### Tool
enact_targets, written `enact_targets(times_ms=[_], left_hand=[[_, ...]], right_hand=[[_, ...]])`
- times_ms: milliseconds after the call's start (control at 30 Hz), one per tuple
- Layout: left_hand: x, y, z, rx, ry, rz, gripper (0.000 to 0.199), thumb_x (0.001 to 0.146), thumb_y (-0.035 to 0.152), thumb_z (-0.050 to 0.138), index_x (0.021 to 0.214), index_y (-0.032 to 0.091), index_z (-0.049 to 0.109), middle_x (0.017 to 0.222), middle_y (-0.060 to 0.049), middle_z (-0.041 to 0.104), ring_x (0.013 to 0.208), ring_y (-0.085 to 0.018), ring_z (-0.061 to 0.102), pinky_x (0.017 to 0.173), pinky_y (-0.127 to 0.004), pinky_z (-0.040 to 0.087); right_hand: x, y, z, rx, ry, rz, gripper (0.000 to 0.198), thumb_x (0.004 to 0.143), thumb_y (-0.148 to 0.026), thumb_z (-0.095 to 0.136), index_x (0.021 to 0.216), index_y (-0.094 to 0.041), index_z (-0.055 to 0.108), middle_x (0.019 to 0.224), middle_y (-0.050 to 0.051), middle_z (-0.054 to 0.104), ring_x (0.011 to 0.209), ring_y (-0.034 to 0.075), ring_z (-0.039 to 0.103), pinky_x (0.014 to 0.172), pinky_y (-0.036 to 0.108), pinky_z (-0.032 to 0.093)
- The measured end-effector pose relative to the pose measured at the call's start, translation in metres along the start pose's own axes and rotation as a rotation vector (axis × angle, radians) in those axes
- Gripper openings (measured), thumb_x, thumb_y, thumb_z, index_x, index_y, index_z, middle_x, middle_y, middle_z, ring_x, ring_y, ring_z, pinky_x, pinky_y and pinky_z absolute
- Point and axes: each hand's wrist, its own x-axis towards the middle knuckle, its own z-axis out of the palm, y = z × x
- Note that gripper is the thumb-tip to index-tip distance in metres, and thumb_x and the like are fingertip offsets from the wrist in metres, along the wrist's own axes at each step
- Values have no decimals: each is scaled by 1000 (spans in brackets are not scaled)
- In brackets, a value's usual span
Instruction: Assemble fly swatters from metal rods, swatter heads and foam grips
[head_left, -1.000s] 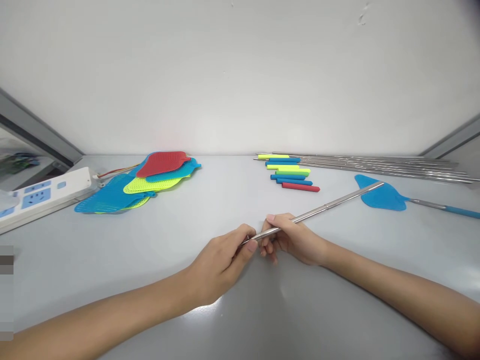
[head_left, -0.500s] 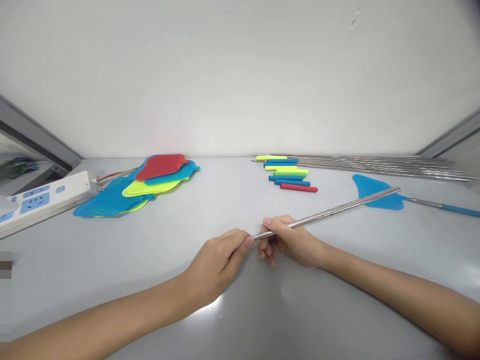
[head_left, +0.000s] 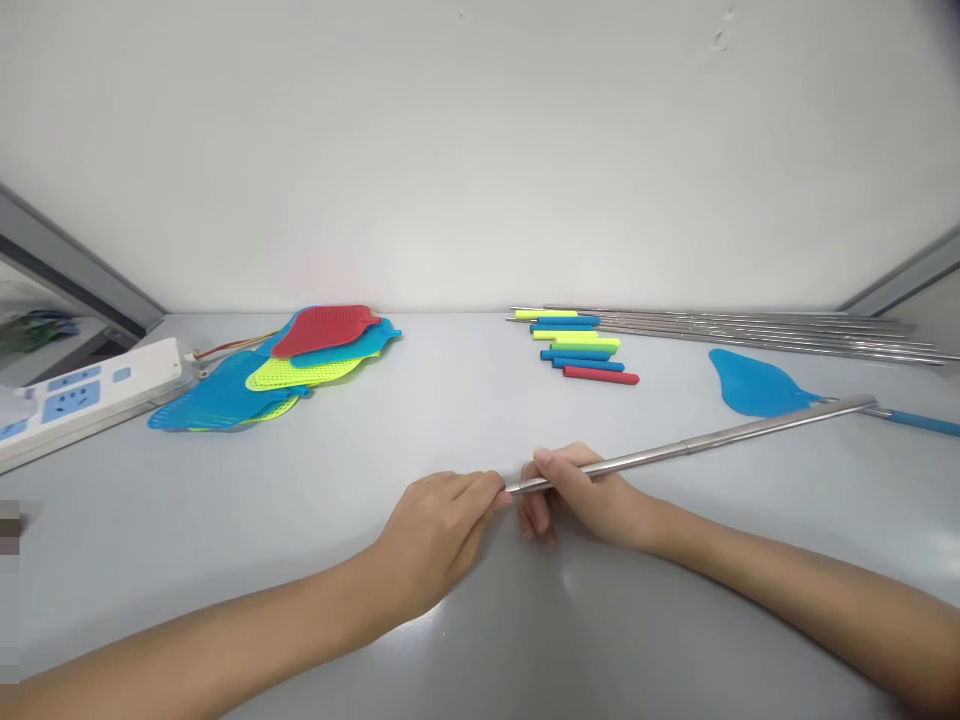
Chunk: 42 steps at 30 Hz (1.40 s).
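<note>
A silver telescopic rod (head_left: 720, 438) slants up to the right from between my two hands, its thick end farthest right. My left hand (head_left: 442, 530) is closed around its near left end, hiding that tip. With thumb and fingers my right hand (head_left: 577, 495) grips the rod just right of the left hand; its lower fingers curl loosely below. The rod's far end crosses in front of the shaft of a blue fly swatter (head_left: 757, 383), which has a blue handle (head_left: 926, 423) and lies on the grey table.
Swatter heads in red (head_left: 324, 330), blue and yellow-green lie piled at the left. Coloured handle sleeves (head_left: 600, 375) and several thin metal rods (head_left: 750, 331) lie at the back right. A white power strip (head_left: 82, 395) stands at the left edge, with a wall (head_left: 450, 160) behind.
The rod's far end has moved right and slightly down, and more of the rod shows beyond my right hand. Both hands keep hold with little movement.
</note>
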Motion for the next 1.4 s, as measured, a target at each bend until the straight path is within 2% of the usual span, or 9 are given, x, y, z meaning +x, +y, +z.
enact_targets(times_ms=[167, 267, 400, 533, 633, 800, 1033, 1233, 1400], left_hand=[[-5, -2, 2, 7, 54, 86, 26, 85, 16, 25, 67, 17, 43, 52, 1, 46, 46, -11, 39, 48, -22, 31], [-7, 0, 2, -133, -11, 99, 25, 85, 15, 23, 70, 17, 42, 53, 1, 47, 45, -10, 40, 48, -22, 33], [-8, 6, -1, -274, -58, 67, 24, 85, 15, 22, 72, 18, 42, 57, 1, 50, 47, -10, 43, 50, -22, 36], [-7, 11, -3, -395, -131, 55, 23, 85, 13, 22, 81, 19, 44, 70, 0, 57, 59, -11, 52, 60, -24, 41], [-5, 11, -3, -456, -156, 55, 22, 85, 12, 23, 86, 19, 44, 75, -1, 59, 66, -11, 54, 64, -24, 41], [-5, 10, -3, -511, -164, 67, 22, 85, 12, 24, 87, 19, 45, 74, -1, 59, 63, -12, 54, 62, -24, 41], [-2, 11, -8, -653, -244, 7, 27, 87, 18, 21, 84, 19, 48, 78, -1, 59, 68, -10, 54, 67, -23, 42], [5, 13, -8, -808, -238, -127, 35, 89, 26, 18, 74, 18, 50, 84, -2, 60, 76, -11, 55, 71, -24, 44], [13, 14, -14, -827, -231, -136, 32, 89, 22, 20, 78, 19, 50, 85, 0, 60, 79, -10, 54, 74, -23, 42]], right_hand=[[-5, 0, 2, -60, -76, -16, 47, 86, -40, 23, 50, -15, 39, 48, -1, 42, 53, 11, 51, 54, 24, 41], [-8, -2, 3, -155, -107, -4, 45, 87, -38, 21, 52, -15, 38, 52, 0, 46, 55, 10, 49, 54, 22, 39], [-12, -6, 4, -316, -150, 13, 46, 87, -37, 19, 57, -14, 46, 58, 0, 48, 55, 8, 45, 53, 20, 37], [-13, -10, 7, -413, -172, 9, 48, 87, -37, 18, 60, -14, 49, 58, -1, 44, 54, 7, 42, 52, 19, 35], [-12, -11, 10, -416, -185, 5, 48, 88, -37, 17, 60, -14, 48, 58, -1, 45, 55, 8, 42, 53, 19, 36], [-12, -10, 11, -428, -186, 0, 47, 88, -36, 17, 59, -14, 47, 57, -1, 44, 54, 7, 42, 53, 19, 35], [-10, -10, 12, -418, -183, -17, 45, 87, -35, 19, 57, -15, 45, 58, -1, 47, 55, 8, 44, 54, 20, 36], [-5, -5, 9, -249, -120, -7, 46, 87, -37, 22, 54, -15, 45, 54, 0, 47, 54, 9, 47, 53, 21, 38], [-1, -2, 3, -126, -77, 45, 47, 84, -42, 28, 51, -14, 45, 52, 1, 48, 46, 8, 46, 46, 21, 38]])
